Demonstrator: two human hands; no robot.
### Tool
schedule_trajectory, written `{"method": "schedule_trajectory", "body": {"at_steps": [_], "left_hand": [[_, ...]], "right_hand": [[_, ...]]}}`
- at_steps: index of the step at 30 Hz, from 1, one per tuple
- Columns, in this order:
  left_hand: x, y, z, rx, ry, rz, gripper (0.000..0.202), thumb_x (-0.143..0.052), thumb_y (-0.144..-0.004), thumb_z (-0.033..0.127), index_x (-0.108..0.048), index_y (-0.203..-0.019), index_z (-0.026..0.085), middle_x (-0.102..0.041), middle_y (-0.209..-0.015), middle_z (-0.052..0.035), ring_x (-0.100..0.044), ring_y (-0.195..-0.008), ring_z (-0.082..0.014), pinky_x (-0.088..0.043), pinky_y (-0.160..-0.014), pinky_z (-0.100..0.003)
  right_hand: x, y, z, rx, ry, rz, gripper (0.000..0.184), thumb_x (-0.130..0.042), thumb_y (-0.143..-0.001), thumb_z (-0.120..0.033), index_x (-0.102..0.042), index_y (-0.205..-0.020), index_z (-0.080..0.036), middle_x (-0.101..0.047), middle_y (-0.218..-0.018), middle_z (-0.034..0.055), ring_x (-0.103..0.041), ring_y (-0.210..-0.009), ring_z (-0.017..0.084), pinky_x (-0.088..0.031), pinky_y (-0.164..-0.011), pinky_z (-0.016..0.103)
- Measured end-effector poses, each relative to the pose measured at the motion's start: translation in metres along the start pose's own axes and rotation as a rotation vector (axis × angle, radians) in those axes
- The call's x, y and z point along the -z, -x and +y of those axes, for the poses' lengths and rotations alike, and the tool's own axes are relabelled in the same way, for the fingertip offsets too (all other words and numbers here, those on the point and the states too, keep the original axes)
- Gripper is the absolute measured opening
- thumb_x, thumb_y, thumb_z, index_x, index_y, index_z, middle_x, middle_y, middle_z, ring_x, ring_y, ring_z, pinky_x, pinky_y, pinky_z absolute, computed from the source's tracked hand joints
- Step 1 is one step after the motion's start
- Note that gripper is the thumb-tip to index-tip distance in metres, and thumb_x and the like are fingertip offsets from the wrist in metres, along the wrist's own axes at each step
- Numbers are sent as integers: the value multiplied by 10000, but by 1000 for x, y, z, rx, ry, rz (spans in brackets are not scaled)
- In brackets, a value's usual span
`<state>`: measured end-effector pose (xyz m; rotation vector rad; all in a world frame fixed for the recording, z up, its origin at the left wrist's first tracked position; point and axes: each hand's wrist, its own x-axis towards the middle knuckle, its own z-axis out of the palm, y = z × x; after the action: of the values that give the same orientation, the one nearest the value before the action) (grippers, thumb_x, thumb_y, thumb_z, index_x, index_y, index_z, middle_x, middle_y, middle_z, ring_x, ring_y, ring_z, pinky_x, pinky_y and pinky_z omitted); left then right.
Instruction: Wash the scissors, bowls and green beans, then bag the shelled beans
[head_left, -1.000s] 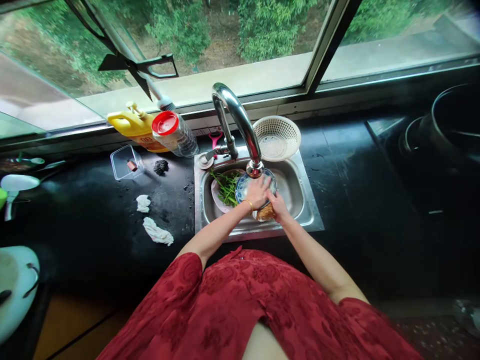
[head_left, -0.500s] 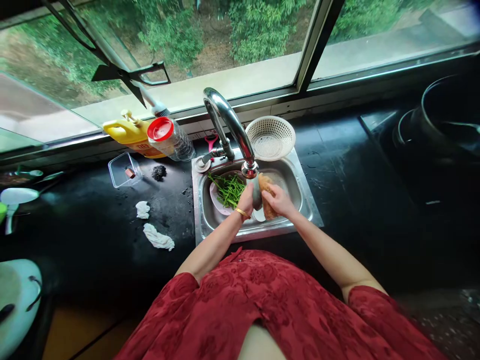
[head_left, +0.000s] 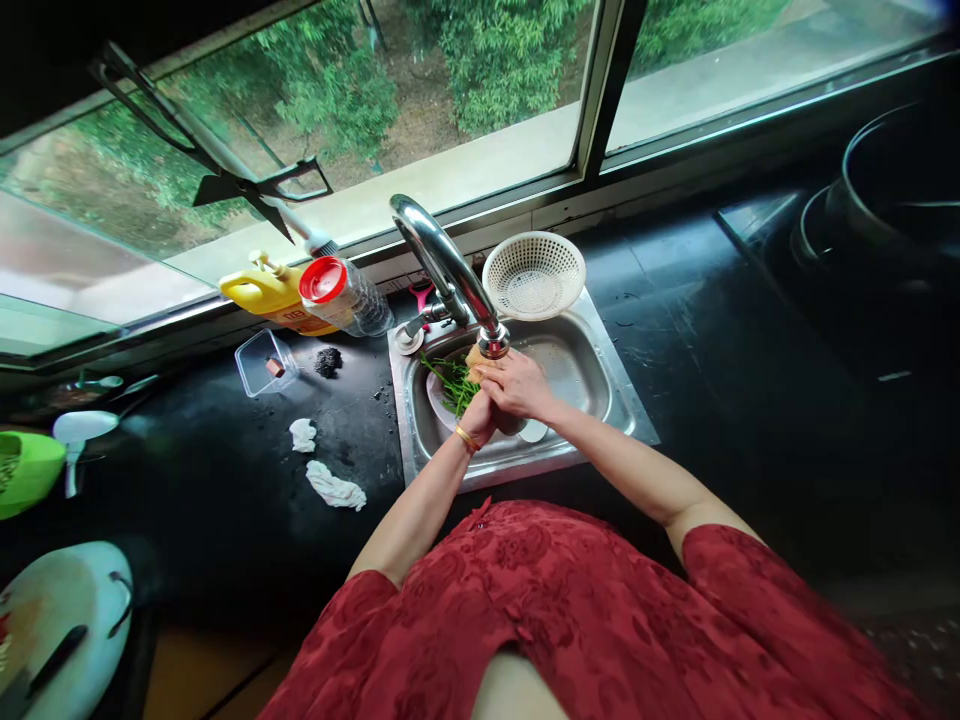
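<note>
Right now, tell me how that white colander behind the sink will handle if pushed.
The white colander looks like thin perforated plastic, so probably light yet fairly stiff. It rests on the back rim of the sink, so a push may tip it into the basin.

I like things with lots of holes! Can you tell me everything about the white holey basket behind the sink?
The colander is round and cream-white, plastic by its look, with a thick rim and walls and bottom full of small holes. It looks empty. It sits mouth up at the back right corner of the steel sink, partly on the black counter, just right of the chrome tap. Nothing else touches it.
</note>
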<state>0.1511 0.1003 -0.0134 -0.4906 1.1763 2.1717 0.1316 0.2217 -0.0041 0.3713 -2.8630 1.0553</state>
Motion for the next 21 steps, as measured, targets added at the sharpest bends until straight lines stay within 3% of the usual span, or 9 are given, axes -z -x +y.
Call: {"method": "schedule_trajectory", "body": {"at_steps": [3, 7, 9, 11, 14, 16, 18, 21], "left_hand": [[1, 1, 8, 17, 0, -24, 147, -673, -812, 219, -705, -916, 120, -726, -985, -84, -607, -1122, -244, -434, -1037, -364], [0, 9, 17, 39, 66, -29, 154, -652, -832, 219, -699, -939, 119, -729, -988, -89, -622, -1110, -238, -425, -1057, -369], [-1, 10, 21, 72, 114, 24, 178, -612, -865, 241, -688, -977, 125, -729, -994, -88, -628, -1105, -231, -426, -1061, -375], [-5, 6, 25, 106, 179, 81, 239, -530, -919, 278, -672, -1034, 124, -728, -1000, -96, -631, -1104, -225, -437, -1053, -383], [-17, -6, 29, 80, 289, 139, 376, -387, -980, 346, -639, -1136, 115, -720, -1027, -118, -631, -1107, -230, -456, -1030, -404], [-26, -14, 26, -1, 331, 201, 424, -339, -992, 371, -626, -1170, 115, -714, -1046, -120, -629, -1111, -225, -462, -1022, -392], [-34, -20, 17, -108, 328, 279, 399, -342, -994, 342, -629, -1164, 124, -705, -1076, -106, -620, -1124, -197, -458, -1023, -340], [-38, -23, -3, -232, 274, 327, 310, -410, -974, 280, -642, -1135, 151, -684, -1137, -69, -594, -1155, -159, -440, -1024, -269]], "right_hand": [[8, -15, -1, -80, 6, -78, 341, -484, -915, -384, -703, -1132, -239, -653, -1192, 80, -545, -1156, 254, -412, -981, 378], [23, -34, 56, -300, -302, -220, 388, -437, -920, -378, -712, -1082, -157, -686, -1133, 74, -612, -1051, 237, -458, -914, 342], [21, -22, 83, -390, -474, -152, 424, -408, -916, -377, -700, -1107, -135, -684, -1142, 76, -611, -1065, 228, -451, -955, 351], [9, 5, 92, -442, -576, -7, 461, -387, -912, -393, -678, -1154, -131, -663, -1191, 91, -588, -1125, 226, -429, -1011, 369], [-20, 52, 70, -399, -578, 239, 513, -356, -920, -457, -637, -1227, -158, -580, -1322, 99, -509, -1251, 222, -370, -1091, 392], [-34, 68, 42, -285, -441, 310, 500, -392, -913, -448, -610, -1270, -174, -466, -1439, 95, -417, -1337, 223, -321, -1132, 398], [-38, 60, 17, -232, -303, 346, 484, -378, -926, -390, -590, -1295, -160, -395, -1487, 108, -379, -1363, 228, -302, -1143, 400], [-25, 17, -4, -229, -191, 243, 431, -355, -946, -331, -611, -1261, -183, -491, -1412, 93, -461, -1292, 223, -369, -1092, 372]]}}
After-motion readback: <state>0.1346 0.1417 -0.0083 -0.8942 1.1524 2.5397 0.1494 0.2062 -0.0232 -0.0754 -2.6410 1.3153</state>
